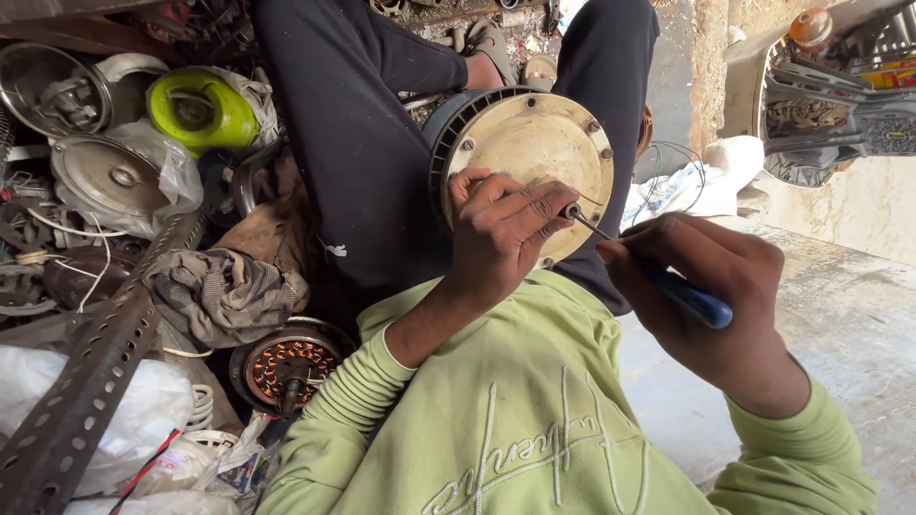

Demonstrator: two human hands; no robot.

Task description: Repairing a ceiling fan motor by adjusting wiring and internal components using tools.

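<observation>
A round motor housing point(530, 143) with a dusty cream end plate and dark ribbed rim rests between my knees, tilted toward me. My left hand point(504, 229) presses flat against the lower part of the plate, fingers spread beside a bolt. My right hand point(711, 296) grips a blue-handled screwdriver point(689, 298); its thin metal shaft runs up-left, tip meeting the bolt at the plate's right edge.
A copper-wound stator point(288, 367) lies on the floor at lower left beside a crumpled rag point(224, 291). A perforated metal angle bar point(91, 381), metal covers point(110, 176), a green-yellow disc point(198, 110), plastic bags and scrap crowd the left. Concrete floor point(849, 305) lies right.
</observation>
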